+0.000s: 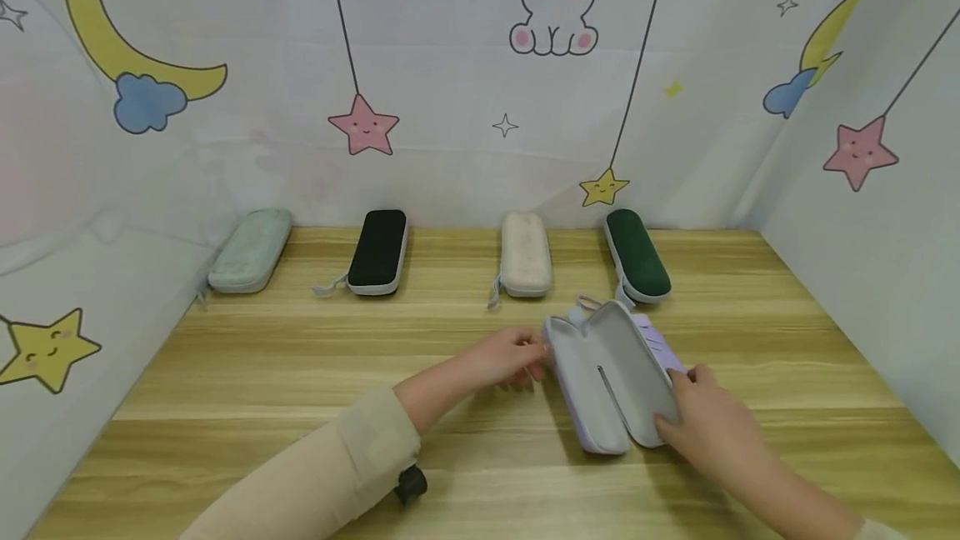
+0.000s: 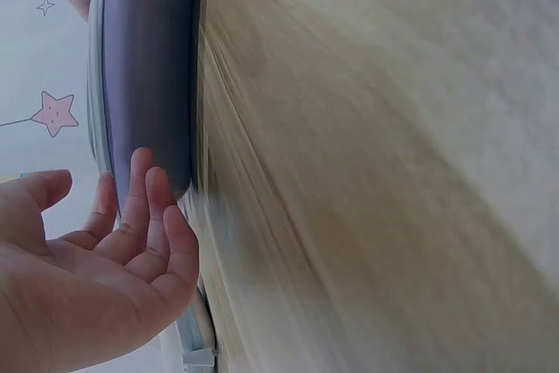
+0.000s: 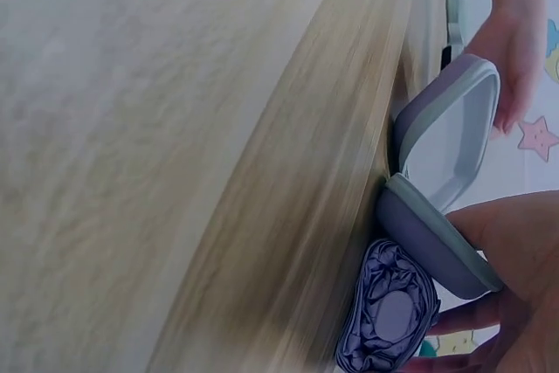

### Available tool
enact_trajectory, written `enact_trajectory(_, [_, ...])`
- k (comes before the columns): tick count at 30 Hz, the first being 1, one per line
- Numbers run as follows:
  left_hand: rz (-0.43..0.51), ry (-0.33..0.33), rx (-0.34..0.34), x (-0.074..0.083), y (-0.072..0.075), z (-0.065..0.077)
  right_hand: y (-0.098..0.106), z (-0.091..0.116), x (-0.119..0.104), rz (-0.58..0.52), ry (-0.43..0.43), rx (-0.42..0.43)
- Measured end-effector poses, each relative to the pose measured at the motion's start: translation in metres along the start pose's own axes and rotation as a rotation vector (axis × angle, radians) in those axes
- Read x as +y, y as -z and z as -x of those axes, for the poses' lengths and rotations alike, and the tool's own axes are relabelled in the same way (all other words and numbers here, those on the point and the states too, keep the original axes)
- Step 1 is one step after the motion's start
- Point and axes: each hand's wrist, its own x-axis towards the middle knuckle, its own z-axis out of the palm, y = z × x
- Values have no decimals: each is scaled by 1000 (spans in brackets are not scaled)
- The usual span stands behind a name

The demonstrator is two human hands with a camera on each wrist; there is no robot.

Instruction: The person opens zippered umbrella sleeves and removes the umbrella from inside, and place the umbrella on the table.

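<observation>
An unzipped purple case with a pale grey lining lies spread open on the table. My right hand holds its right half, thumb on the lining and fingers behind the shell. Beyond that half lies a folded purple umbrella, partly hidden by the case in the head view. At the case's left side is my left hand, fingers loosely bent and fingertips right by the purple shell. The left wrist view has this hand palm up with nothing in it.
Along the back of the wooden table stand closed cases with straps: light green, black, cream and dark green. The dark green one sits just behind the purple case. A patterned cloth wall rises behind.
</observation>
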Motion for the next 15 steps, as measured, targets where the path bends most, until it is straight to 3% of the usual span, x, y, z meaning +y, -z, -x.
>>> enact_trajectory(15, [19,0,-6,-4,5,-1,9,9,54,-36,-8,-4])
